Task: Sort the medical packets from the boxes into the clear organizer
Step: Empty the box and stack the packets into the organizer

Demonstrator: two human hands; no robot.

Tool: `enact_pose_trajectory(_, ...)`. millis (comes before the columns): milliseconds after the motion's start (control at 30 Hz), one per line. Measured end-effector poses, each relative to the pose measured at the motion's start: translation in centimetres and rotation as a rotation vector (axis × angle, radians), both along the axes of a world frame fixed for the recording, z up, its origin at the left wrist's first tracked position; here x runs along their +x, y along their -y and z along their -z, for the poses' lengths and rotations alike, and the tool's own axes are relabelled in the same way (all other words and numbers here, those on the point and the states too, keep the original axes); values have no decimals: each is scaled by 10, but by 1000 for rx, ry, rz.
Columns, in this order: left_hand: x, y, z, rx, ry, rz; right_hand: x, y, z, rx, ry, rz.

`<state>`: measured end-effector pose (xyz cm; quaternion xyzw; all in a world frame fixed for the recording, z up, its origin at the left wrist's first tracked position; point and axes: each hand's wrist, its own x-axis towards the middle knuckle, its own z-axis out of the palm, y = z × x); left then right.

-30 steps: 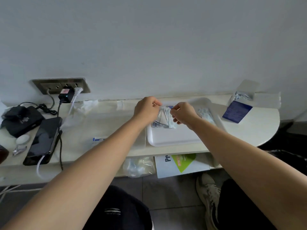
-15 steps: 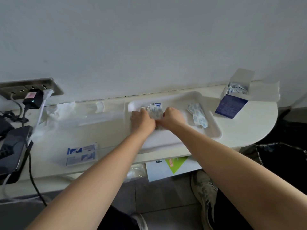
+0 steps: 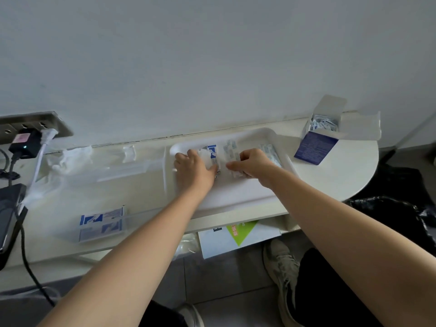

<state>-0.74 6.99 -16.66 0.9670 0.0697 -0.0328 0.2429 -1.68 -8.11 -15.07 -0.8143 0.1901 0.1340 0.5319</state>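
One second ago held up above the tray as a single bundle; now brought down onto the white tray (image 3: 236, 197) and divided in two. Curled over the blue-and-white packets (image 3: 211, 152) with the left hand (image 3: 193, 169), gripping them against the tray floor; pinching the pale packets (image 3: 230, 149) with the right hand (image 3: 253, 164), thumb stretched toward the left one. Probably means that sorting by kind has begun, but nothing carried yet to the clear organizer (image 3: 132, 166), lying left of the tray on the desk (image 3: 330, 180), with some blue packets (image 3: 101, 223) seemingly already inside.

Also to note: a third pile (image 3: 271, 152) at the right of the tray, an open blue box (image 3: 316, 147) with packets left inside, crumpled wrap (image 3: 70, 156) and a white cable (image 3: 39, 159) near the organizer. Only the tray rim to lift over on the way there.
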Motion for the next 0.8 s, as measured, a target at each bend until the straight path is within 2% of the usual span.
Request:
enact_pose_trajectory(133,2,9,2,124,96,18,-5,27,-8,-53,25,55)
enact_pose_trajectory(333,4,21,2,157,12,-11,-12,64,-11,-514,46,63)
enact_pose_trajectory(600,3,19,3,133,2,-16,-16,60,-7,-768,194,43)
enact_pose_trajectory(800,0,15,2,72,45,-21,-17,55,-5,-829,140,-81)
